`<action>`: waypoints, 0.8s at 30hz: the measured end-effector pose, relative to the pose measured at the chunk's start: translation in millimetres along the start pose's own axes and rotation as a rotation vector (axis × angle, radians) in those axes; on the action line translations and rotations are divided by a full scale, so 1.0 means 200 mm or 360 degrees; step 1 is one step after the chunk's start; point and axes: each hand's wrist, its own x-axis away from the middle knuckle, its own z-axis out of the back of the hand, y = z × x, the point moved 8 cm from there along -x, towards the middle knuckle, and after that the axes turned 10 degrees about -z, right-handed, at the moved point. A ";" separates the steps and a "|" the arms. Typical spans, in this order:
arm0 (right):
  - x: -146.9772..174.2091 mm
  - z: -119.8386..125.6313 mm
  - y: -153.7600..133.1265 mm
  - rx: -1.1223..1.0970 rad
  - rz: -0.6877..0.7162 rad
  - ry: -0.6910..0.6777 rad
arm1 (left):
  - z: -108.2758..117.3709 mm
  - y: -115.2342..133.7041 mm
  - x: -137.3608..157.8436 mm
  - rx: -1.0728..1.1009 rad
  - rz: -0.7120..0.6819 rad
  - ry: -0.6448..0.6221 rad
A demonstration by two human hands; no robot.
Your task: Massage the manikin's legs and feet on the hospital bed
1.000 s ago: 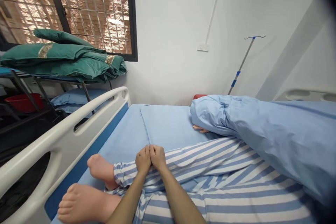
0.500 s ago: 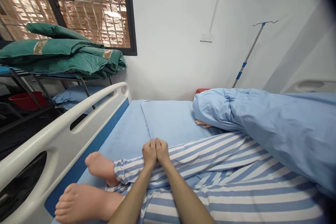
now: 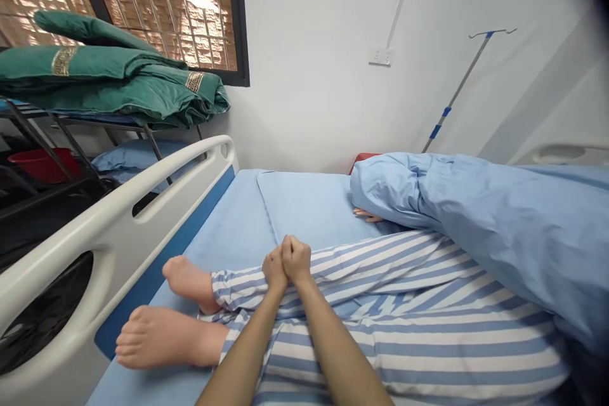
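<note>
The left grip [image 3: 275,268] and right grip [image 3: 295,258] are curled, pressed together over the striped trousers [image 3: 442,342]; contact with the cloth cannot be discerned. Two bare feet [image 3: 162,337] are pointed toward the bed end [image 3: 143,241]. The trousers are partly covered by a blue quilt [image 3: 504,216]. Green bedding [image 3: 109,89] is piled beneath the window [image 3: 176,19].

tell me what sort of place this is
Likely a hospital-style ward, perhaps a care training room: there is a bed with a moulded footboard, a drip stand, and striped pyjama trousers with smooth, mannequin-like feet showing below.
</note>
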 end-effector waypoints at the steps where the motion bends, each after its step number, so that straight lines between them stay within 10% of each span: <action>1: -0.02 0.00 0.04 -0.0061 -0.0100 -0.0004 | 0.01 0.00 0.00 0.0045 0.0020 0.0047; 16: -0.08 -0.02 0.17 -0.0538 -0.0251 -0.0163 | 0.06 0.11 -0.11 0.1203 0.0157 0.0459; 24: -0.10 -0.03 0.23 -0.0666 -0.0387 -0.0129 | -0.05 0.10 -0.06 0.1048 0.0108 0.0436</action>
